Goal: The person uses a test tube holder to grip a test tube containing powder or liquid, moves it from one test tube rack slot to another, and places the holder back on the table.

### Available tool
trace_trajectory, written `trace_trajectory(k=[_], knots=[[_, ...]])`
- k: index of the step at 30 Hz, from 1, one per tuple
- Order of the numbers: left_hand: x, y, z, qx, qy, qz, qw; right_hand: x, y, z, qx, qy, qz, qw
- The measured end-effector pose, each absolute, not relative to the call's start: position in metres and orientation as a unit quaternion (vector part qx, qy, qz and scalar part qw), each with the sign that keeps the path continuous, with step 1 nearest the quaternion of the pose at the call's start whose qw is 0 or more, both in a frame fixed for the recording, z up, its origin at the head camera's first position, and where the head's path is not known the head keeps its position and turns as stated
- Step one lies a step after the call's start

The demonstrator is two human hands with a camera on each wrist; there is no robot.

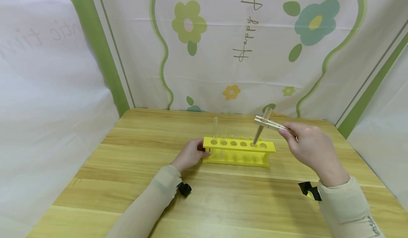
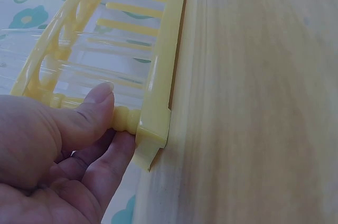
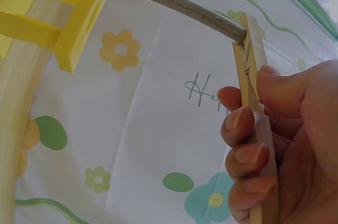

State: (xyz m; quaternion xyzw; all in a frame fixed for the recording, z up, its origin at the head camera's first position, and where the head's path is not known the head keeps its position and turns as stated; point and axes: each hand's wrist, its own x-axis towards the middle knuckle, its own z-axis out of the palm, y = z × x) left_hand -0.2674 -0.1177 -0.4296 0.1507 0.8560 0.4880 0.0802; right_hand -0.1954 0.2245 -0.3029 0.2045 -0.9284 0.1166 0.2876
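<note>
My left hand (image 1: pixel 188 154) pinches the left end post of a yellow test tube rack (image 1: pixel 242 148) between thumb and fingers; the rack stands upright on the table. In my right hand (image 1: pixel 313 149) is a wooden test tube clamp (image 3: pixel 247 71), its jaws around the upper part of a test tube (image 3: pixel 182 9). Grey-brown matter fills the tube's lower part. It leans, its bottom end just above the rack's top plate near the right-hand holes. At the rack's left end stand two clear test tubes (image 1: pixel 215 129), seemingly without contents.
A wood-grain table (image 1: pixel 204 202) lies under the rack. White curtains with flowers and lettering (image 1: pixel 210 64) hang behind it and at both sides. Short yellow pegs (image 1: pixel 241 137) line the rack's back. Black camera mounts (image 1: pixel 184 189) sit at both wrists.
</note>
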Motion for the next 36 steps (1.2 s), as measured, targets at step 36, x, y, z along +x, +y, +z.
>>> trace_trajectory(k=[36], knots=[[-0.269, -0.117, -0.43, 0.155, 0.855, 0.489, 0.077, -0.2, 0.222, -0.313, 0.214, -0.937, 0.112, 0.253]])
